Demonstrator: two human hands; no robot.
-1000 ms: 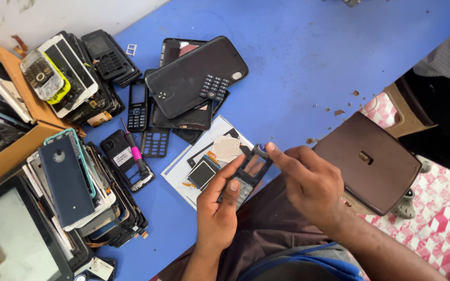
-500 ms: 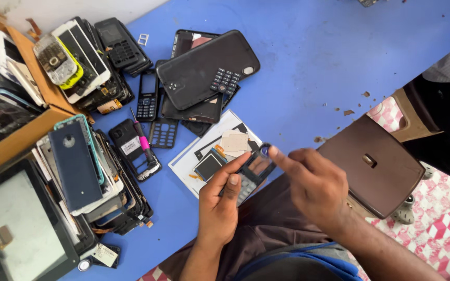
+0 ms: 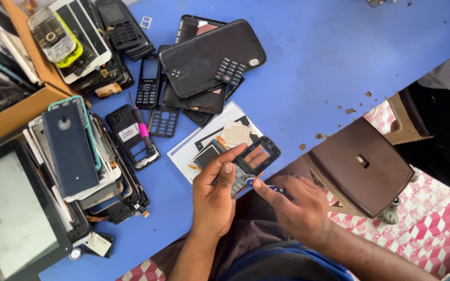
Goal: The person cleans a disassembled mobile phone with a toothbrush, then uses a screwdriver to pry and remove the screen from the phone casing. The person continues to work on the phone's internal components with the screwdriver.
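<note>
Left hand [image 3: 213,195] grips black phone frame [image 3: 256,158] (screen window empty); right hand [image 3: 300,211] pinches small blue tool [image 3: 273,188] against it, above blue surface [image 3: 339,47].

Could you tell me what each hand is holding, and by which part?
The left hand pinches the black phone frame by its lower end; the right hand grips a small blue-handled tool by its handle.

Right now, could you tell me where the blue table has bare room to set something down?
The blue table is bare right of the large black back cover, up to the brown stool. The left is crowded: stacked phones, cardboard box.
</note>
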